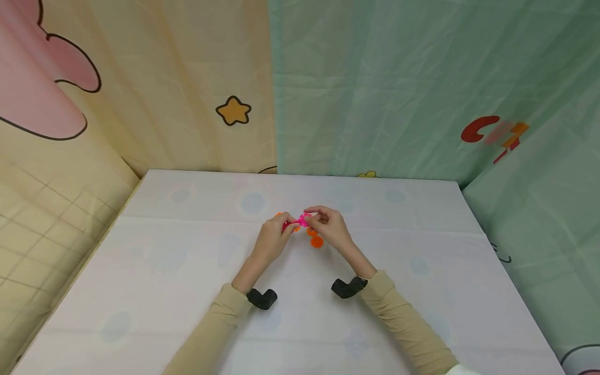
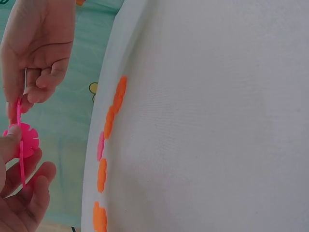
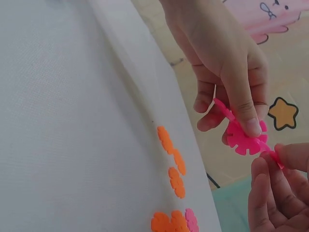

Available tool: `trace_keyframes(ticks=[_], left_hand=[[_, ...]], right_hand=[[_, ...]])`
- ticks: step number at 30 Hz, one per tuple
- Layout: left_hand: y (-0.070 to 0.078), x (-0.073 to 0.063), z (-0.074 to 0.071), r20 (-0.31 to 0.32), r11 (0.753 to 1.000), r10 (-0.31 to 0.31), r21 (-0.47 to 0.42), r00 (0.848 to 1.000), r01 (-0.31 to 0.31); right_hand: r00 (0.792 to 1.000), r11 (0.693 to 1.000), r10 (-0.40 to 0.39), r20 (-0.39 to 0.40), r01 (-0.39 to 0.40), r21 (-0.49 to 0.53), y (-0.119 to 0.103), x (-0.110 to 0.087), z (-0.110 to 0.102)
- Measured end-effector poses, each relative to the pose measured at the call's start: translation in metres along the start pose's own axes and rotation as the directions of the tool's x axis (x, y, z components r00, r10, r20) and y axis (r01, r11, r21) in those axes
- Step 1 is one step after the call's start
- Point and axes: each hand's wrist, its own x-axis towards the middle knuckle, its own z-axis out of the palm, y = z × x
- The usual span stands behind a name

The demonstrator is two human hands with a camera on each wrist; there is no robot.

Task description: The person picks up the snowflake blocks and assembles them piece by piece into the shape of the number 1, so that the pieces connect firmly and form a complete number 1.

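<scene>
Above the far part of the table, both hands hold joined pink snowflake discs, notched plastic pieces slotted together. My left hand pinches them, its thumb pressed on the flat face of one disc in the right wrist view. With thumb and fingertips, my right hand grips a disc at the other end, seen nearly edge-on in the left wrist view. Several orange snowflake discs lie on the table just below the hands. One loose pink disc lies among them.
The table has a pale cloth with faint spots. Its far edge meets a yellow curtain and a green curtain. Black wrist mounts stick out from both wrists, above the tabletop.
</scene>
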Motion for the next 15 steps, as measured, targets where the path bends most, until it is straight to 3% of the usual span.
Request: trace_keyframes(ticks=[8,15], left_hand=[[-0.0025,-0.0005,-0.0002,0.007,0.999,-0.032,-0.023,0.999,0.033],[-0.0022,-0.0003,0.0012,-0.007,0.998,0.008,-0.07,1.0,-0.009]], right_hand=[[1.0,1.0,-0.006,0.002,0.006,0.003,0.0035,-0.0011,-0.0033],[0.997,0.998,0.068,-0.04,-0.068,-0.002,0.0033,-0.0012,-0.0015]])
